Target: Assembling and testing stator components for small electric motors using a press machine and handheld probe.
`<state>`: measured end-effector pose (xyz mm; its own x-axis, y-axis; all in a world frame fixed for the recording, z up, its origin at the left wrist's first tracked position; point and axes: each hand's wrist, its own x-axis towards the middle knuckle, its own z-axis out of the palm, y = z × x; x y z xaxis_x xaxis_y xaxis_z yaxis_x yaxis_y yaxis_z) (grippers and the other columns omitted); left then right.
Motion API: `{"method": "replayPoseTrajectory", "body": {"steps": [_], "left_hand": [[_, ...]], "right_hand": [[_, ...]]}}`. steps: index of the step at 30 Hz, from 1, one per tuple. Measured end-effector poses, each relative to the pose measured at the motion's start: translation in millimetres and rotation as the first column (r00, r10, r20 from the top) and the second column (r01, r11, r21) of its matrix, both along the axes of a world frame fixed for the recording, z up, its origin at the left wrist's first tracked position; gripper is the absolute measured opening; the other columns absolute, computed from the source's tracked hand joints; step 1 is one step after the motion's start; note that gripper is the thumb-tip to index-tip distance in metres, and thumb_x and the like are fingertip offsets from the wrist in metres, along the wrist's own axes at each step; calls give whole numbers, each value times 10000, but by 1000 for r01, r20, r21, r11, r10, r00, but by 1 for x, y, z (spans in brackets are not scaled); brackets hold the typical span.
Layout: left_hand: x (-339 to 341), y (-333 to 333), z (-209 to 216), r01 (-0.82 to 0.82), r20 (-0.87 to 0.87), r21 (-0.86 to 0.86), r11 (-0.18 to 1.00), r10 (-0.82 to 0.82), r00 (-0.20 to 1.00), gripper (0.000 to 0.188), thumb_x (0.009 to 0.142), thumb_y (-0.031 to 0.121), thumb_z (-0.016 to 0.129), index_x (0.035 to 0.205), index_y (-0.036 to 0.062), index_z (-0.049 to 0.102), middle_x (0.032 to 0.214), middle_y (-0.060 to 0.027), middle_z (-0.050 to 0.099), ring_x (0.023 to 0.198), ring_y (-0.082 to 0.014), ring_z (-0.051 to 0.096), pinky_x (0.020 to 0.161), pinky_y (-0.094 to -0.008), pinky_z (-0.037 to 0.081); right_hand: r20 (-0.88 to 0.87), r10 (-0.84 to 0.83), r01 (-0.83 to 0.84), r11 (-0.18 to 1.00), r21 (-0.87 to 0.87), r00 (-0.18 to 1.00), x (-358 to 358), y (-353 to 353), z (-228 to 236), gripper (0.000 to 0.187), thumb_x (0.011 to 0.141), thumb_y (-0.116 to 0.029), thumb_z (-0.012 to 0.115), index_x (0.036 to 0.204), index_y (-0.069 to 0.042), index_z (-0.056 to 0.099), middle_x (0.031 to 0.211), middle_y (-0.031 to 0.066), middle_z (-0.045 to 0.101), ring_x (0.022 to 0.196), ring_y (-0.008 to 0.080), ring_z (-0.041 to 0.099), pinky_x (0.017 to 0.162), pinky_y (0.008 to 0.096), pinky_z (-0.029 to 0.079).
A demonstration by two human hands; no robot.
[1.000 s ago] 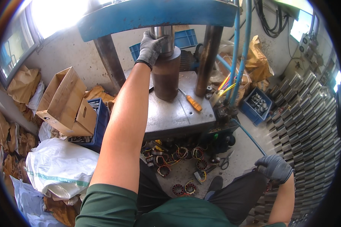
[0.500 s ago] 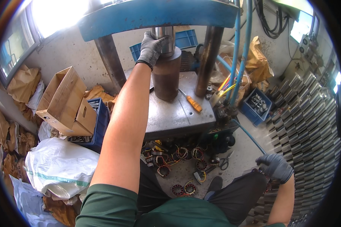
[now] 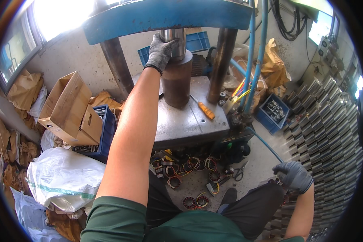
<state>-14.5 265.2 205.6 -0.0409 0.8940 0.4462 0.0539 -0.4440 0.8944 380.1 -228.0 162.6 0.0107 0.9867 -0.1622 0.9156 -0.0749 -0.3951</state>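
Both hands wear grey knit gloves. The person's left hand [image 3: 160,53] is reached far forward, its palm against the near left side of a shiny metal cylinder [image 3: 181,45], the fingers wrapped around it and the thumb crossing the front, so the grip looks closed. That cylinder stands upright at the hand's right, on top of a wider, dull brown cylinder [image 3: 177,82] just below the hand. Above the hand a thick blue crossbeam [image 3: 169,18] spans two dark columns, the left column [image 3: 117,66] to the hand's left and the right column [image 3: 222,60] to its right. Under the hand, the brown cylinder rests on a grey metal table [image 3: 175,129], and a screwdriver [image 3: 206,109] with an orange handle lies to its lower right. The right hand [image 3: 294,178] is low and well apart, beside the person's knee, fingers curled at the lower end of a slim blue rod [image 3: 266,145]; I cannot tell whether they close around it. To the right of this hand stand tight rows of shiny metal pieces [image 3: 330,133]; above it sits a blue bin [image 3: 266,123] of small metal parts. Left of it, scissors [image 3: 238,174] and wired rings [image 3: 174,182] lie on the floor.
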Motion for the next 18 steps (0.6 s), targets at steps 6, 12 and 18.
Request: {"method": "replayPoseTrajectory", "body": {"steps": [6, 12, 18], "left_hand": [[1, 4, -3, 10, 1, 53, 999, -10, 1000, 783, 753, 294, 1005, 1353, 50, 565, 1228, -121, 739, 1128, -233, 704, 1018, -375, 568], [11, 14, -7, 127, 151, 318, 939, -182, 972, 969, 762, 231, 1027, 1506, 59, 430, 1423, -126, 627, 1344, -243, 580, 1123, -378, 503], [8, 19, -11, 101, 111, 267, 958, -135, 985, 961, 765, 178, 1016, 1504, 55, 415, 1399, -141, 659, 1290, -258, 633, 1116, -369, 524]], "right_hand": [[148, 14, -85, 872, 483, 989, 0, 21, 11, 209, 904, -12, 692, 1094, -7, 779, 978, 195, 777, 898, 354, 769, 864, 423, 618], [147, -234, -10, 501, 865, 961, 38, 124, 46, 160, 973, -75, 709, 1114, -15, 755, 993, 187, 761, 905, 347, 759, 834, 402, 610], [565, -346, -421, 409, 810, 749, 60, 203, 83, 246, 1024, -272, 742, 1056, -30, 770, 991, 194, 781, 897, 372, 759, 829, 450, 599]]}}
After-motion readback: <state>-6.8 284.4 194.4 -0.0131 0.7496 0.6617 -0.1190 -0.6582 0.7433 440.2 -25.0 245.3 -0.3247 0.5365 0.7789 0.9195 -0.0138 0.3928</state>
